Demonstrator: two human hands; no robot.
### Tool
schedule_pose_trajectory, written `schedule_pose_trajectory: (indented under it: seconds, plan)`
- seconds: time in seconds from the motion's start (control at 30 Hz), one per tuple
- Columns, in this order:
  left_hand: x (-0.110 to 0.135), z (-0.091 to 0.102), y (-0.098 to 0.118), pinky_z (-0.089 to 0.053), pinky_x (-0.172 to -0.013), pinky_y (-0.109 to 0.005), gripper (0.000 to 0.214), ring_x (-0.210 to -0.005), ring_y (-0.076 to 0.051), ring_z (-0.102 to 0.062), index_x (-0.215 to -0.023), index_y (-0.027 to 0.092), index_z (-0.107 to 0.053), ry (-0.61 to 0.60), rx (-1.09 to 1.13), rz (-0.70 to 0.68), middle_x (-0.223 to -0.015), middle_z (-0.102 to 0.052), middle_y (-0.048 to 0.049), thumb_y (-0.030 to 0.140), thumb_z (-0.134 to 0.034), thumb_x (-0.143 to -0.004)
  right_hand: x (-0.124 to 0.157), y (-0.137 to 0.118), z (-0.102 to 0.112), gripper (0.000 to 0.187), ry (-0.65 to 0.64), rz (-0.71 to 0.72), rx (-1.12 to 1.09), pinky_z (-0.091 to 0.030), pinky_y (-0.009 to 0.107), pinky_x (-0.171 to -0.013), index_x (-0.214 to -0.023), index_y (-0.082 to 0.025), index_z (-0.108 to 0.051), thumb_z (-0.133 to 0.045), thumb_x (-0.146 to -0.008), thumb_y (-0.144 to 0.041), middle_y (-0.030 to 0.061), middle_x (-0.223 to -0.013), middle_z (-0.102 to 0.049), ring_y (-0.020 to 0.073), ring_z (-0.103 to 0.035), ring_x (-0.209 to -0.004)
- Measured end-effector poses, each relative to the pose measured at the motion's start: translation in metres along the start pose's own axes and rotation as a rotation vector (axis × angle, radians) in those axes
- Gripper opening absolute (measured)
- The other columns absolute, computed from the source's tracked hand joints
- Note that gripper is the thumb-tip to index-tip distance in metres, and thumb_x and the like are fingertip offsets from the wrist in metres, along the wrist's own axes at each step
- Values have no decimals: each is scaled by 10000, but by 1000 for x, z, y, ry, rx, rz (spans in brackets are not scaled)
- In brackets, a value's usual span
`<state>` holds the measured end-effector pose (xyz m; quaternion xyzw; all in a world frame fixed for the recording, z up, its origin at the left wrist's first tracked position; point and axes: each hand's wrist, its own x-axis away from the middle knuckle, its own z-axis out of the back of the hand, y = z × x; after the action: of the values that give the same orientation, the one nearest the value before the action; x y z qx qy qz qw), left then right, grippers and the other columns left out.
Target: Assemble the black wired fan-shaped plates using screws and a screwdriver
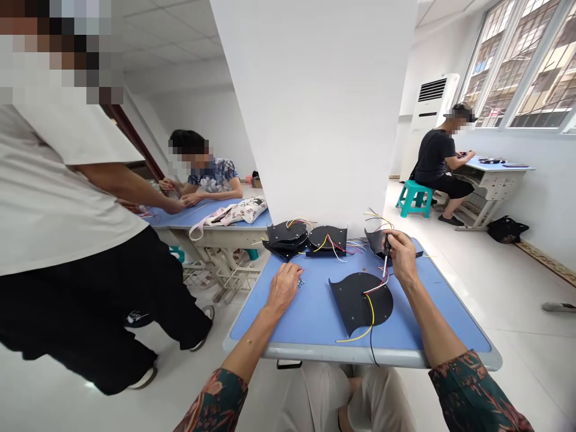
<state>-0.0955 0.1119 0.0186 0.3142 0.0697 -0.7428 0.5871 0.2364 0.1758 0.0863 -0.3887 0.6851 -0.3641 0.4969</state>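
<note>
My right hand (402,257) grips a screwdriver (386,258) by its dark handle, its shaft pointing down. Just below the tip lies a black rounded plate (355,297) with one curved-up edge; yellow, black, red and white wires come out near its middle. On the left of the desk, my left hand (285,285) rests with fingers bent and drawn together beside a small pile of screws (301,282). Whatever those fingertips hold, if anything, is hidden. Behind my right hand stands another black plate (374,242) with wires, partly covered.
Several more wired black plates (326,239) sit along the back of the blue desk (315,330), against a white pillar (315,120). A person (67,180) stands close on my left. Others sit at a table with a cloth bag (245,210) and at a far desk (499,167).
</note>
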Motion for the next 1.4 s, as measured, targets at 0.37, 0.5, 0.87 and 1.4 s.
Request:
schedule_pose_trajectory:
  seconds: [0.37,0.5,0.87,1.4]
  plan:
    - [11,0,39,-594,-821,-359,210,-848,-199,-697,-1135,183,-602,-49,460,208,-1012,-704,-80,278,-500,-977,42,-43,39,341,-247,-475,380,-133,194,-368,-719,-195,-539,-763,-715,-453,-93,-495,-372,43,-255,-388]
    - [25,-13,77,-620,-650,-298,400,-701,-146,-689,-1296,150,-519,-284,782,460,-1097,-686,-96,318,-587,-940,82,-34,62,246,-264,-640,677,-147,207,-371,-716,-171,-606,-745,-725,-374,-29,-546,-559,50,-307,-393]
    - [22,-21,121,-606,-662,-235,408,-957,-199,-747,-1339,170,-541,-340,989,628,-1255,-714,-150,323,-606,-966,95,-24,48,320,-313,-800,566,-110,213,-372,-583,-157,-547,-714,-810,-307,6,-504,-610,31,-252,-365]
    - [3,-5,134,-545,-980,-385,348,-1075,-282,-703,-1044,143,-765,-211,1293,621,-1121,-772,-115,360,-790,-773,107,-40,52,319,-256,-931,154,-76,144,-320,-665,-179,-478,-785,-716,-247,11,-569,-639,-12,-244,-324]
